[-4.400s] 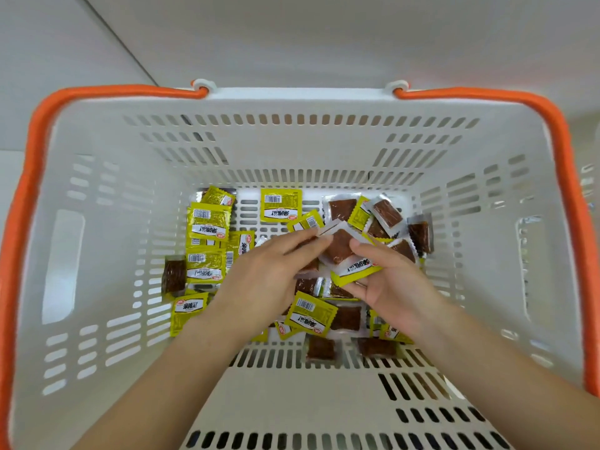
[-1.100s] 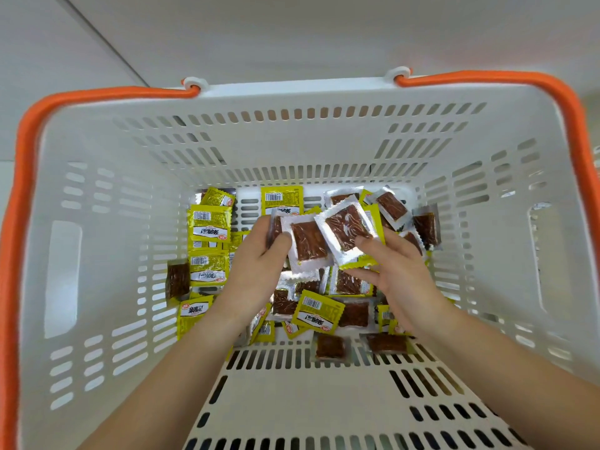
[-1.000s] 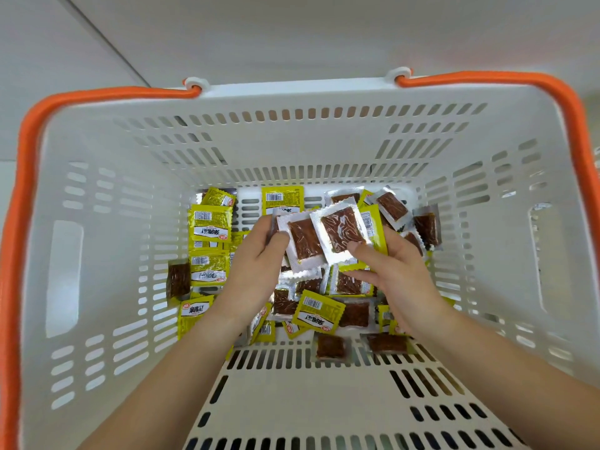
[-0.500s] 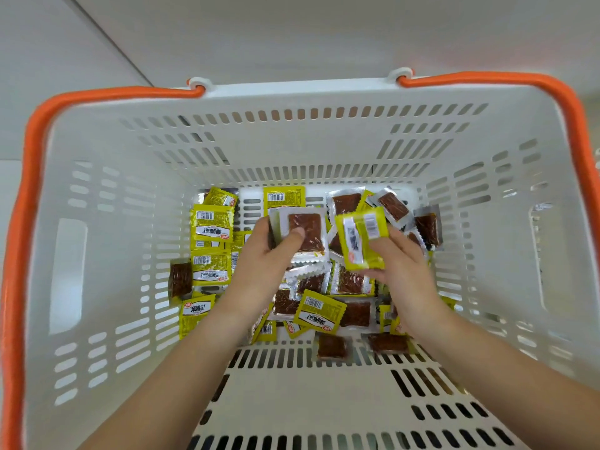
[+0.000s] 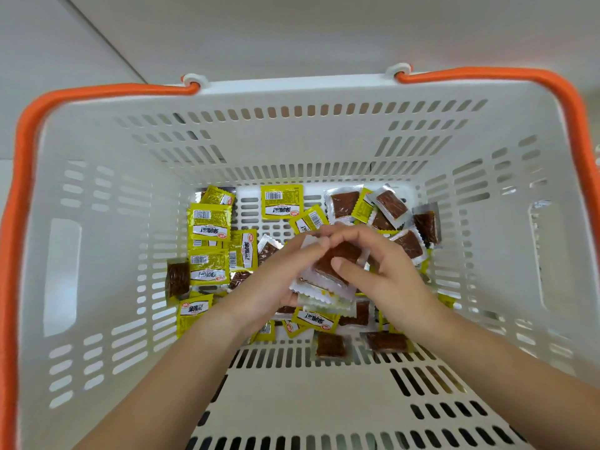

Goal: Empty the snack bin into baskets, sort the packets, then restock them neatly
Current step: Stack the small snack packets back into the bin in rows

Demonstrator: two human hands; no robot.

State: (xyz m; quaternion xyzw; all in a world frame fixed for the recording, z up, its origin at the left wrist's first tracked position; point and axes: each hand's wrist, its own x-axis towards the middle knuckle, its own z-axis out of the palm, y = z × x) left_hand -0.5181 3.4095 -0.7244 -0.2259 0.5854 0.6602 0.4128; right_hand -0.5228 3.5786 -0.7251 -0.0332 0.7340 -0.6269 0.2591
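Note:
Both my hands are down inside a white slotted basket (image 5: 107,241). Together they hold a small stack of snack packets (image 5: 328,280), the brown clear side facing up. My left hand (image 5: 279,280) cups the stack from below and the left. My right hand (image 5: 380,271) grips it from the right, thumb pressed on the top packet. Several loose packets lie on the basket floor: yellow printed ones (image 5: 209,222) mostly at the left, brown-window ones (image 5: 389,206) at the back right and a few (image 5: 331,345) near my wrists.
The basket has orange handles (image 5: 19,177) lying along its left and right rims (image 5: 581,131). Pale floor or wall (image 5: 292,30) shows beyond the far rim. A bare strip of basket floor (image 5: 272,228) shows between the yellow and brown packets.
The two packets held apart have been brought together into one stack. Both hands have dropped lower and closed around it, with the yellow packet now tucked underneath.

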